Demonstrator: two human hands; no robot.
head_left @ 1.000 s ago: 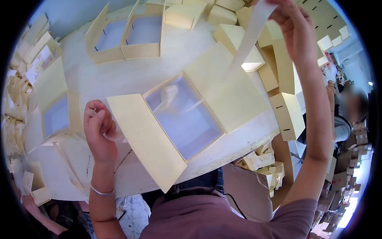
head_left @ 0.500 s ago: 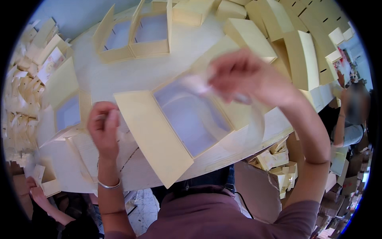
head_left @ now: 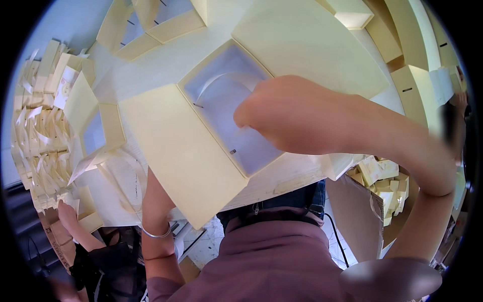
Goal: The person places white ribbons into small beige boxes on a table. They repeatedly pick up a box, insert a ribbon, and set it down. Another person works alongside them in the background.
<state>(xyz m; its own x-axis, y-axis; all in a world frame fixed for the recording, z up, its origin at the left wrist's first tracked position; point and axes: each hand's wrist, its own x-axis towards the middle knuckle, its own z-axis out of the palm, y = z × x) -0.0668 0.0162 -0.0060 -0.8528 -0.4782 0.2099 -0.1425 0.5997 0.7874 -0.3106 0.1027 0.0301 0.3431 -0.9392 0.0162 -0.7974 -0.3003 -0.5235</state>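
An opened cream box (head_left: 221, 118) with a lavender inside lies on the table before me. Its left flap (head_left: 186, 151) and its large right flap (head_left: 307, 45) are folded out. Over the box's inside, my right hand (head_left: 287, 116) is closed, fingers pointing down. A pale, thin ribbon (head_left: 221, 77) arcs from a slot in the left inner wall to this hand, which appears to pinch it. Lower on that wall shows a small dark fitting (head_left: 233, 151). My left hand (head_left: 159, 199) reaches beneath the left flap, which hides its fingers.
Two open cream boxes (head_left: 173, 27) stand at the back left, another (head_left: 113, 123) at the left. Beyond it are stacked ribboned boxes (head_left: 45, 131). A brown carton (head_left: 357, 211) holds small cream boxes (head_left: 390, 191). Another person's hand (head_left: 69, 216) is at the lower left.
My right hand has moved down into the box with the ribbon, which now arcs from the left wall. My left hand has gone from beside the flap to beneath it. The view has shifted.
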